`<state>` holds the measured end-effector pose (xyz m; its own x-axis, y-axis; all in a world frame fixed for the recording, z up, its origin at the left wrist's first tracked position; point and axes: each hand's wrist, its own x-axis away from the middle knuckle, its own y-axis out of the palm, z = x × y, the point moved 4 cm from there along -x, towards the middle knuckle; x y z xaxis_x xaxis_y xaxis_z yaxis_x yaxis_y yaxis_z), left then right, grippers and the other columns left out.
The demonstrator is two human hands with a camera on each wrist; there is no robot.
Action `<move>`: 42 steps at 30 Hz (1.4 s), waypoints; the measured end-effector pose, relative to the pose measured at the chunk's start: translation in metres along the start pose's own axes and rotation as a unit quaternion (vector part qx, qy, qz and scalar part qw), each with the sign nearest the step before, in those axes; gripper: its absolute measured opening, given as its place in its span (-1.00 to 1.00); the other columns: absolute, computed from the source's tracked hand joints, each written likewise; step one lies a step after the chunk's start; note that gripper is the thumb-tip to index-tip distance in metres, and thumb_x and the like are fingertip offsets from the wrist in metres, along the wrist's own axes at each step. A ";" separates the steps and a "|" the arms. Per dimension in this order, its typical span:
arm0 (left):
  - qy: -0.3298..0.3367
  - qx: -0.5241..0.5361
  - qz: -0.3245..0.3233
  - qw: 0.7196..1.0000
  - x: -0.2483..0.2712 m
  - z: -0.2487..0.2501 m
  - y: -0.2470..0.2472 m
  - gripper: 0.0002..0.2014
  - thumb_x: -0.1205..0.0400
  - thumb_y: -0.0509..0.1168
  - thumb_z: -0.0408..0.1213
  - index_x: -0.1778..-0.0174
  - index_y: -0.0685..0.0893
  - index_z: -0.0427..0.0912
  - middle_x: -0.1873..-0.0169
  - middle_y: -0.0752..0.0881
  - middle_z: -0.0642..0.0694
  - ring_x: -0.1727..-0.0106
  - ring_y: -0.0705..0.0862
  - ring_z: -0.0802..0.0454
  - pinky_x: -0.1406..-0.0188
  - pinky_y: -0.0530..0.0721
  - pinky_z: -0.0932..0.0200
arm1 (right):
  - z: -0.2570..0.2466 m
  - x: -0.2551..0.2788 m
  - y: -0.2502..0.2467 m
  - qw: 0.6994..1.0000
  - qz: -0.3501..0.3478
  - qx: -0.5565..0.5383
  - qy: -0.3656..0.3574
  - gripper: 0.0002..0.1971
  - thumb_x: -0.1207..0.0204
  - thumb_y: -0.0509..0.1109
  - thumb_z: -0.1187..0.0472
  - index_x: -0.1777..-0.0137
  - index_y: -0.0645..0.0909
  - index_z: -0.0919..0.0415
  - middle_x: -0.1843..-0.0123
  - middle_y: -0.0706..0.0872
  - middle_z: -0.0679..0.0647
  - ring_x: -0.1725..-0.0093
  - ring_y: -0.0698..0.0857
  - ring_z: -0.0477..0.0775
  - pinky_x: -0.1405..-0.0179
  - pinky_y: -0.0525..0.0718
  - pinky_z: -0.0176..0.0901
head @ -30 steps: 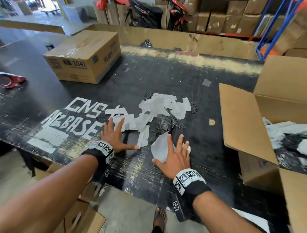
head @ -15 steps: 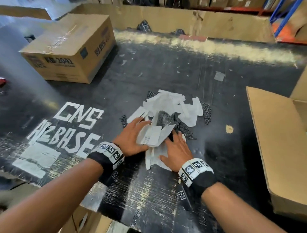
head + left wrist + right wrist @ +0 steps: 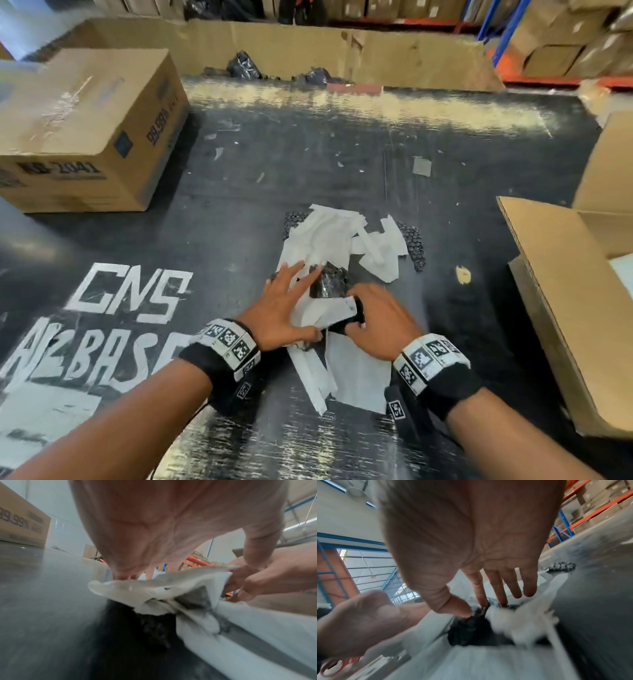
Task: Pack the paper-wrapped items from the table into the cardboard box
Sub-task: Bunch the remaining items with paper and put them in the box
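A heap of white paper pieces [image 3: 329, 240] with a black shiny item [image 3: 329, 282] in it lies mid-table. My left hand [image 3: 294, 301] lies flat on the heap's near left, fingers straight and spread, pressing the paper [image 3: 154, 588] down. My right hand [image 3: 363, 313] curls over the near right of the bundle. Its thumb and first fingers [image 3: 481, 595] pinch the black item [image 3: 469, 631] and the paper fold around it. The left wrist view shows that right hand [image 3: 254, 582] gripping the paper's edge. The open cardboard box [image 3: 555, 291] stands at the right, its contents mostly out of frame.
A closed, taped cardboard box [image 3: 78, 120] sits at the far left of the black table [image 3: 239, 192]. Black mesh pieces [image 3: 412, 243] lie beside the heap. A low cardboard wall [image 3: 342, 51] runs along the far edge, with storage racks behind.
Both hands have swept inward from flat on the table, gathering the scattered paper into one heap. The right hand has curled onto the black item and paper. The head view has dipped closer.
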<state>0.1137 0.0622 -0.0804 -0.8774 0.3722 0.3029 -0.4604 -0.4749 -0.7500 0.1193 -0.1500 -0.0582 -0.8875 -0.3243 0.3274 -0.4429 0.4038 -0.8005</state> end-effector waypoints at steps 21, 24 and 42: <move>0.011 -0.116 -0.037 0.993 -0.167 0.002 -0.057 0.23 -0.29 0.70 0.04 -0.77 0.06 0.04 -0.70 0.24 -0.23 -0.69 0.27 -0.28 -0.58 0.41 -0.17 | 0.011 -0.150 -0.037 0.998 -0.023 -0.028 0.060 0.24 -0.33 0.62 -0.21 -0.76 -0.24 -0.11 -0.80 -0.06 0.05 -0.76 -0.10 0.24 -0.71 0.05 0.21; 0.054 -0.091 0.027 0.994 -0.158 0.004 -0.056 -0.25 -0.38 0.65 -0.09 -0.49 0.55 -0.03 -0.32 0.70 -0.14 -0.29 0.70 -0.20 -0.22 0.62 0.04 | 0.003 -0.151 -0.037 0.999 0.005 0.029 0.029 -0.05 -0.48 0.57 0.04 -0.76 0.07 -0.03 -0.74 0.22 0.05 -0.68 0.22 0.29 -0.61 0.31 0.21; 0.155 0.036 0.233 0.959 -0.043 0.079 -0.094 -0.75 -0.52 0.46 -0.38 -0.10 0.79 -0.09 0.12 0.80 0.13 0.17 0.69 0.30 0.10 0.49 0.58 | -0.055 -0.020 -0.088 0.973 0.219 -0.010 -0.074 -0.39 -0.44 0.44 0.23 -0.53 0.54 -0.06 -0.16 0.82 0.06 -0.08 0.77 0.24 -0.02 0.75 0.10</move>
<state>0.1839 0.0277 0.0232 -0.9131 0.3198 -0.2531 -0.0457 -0.6970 -0.7156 0.1688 -0.1319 0.0336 -0.9643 -0.2361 -0.1199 -0.0301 0.5478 -0.8361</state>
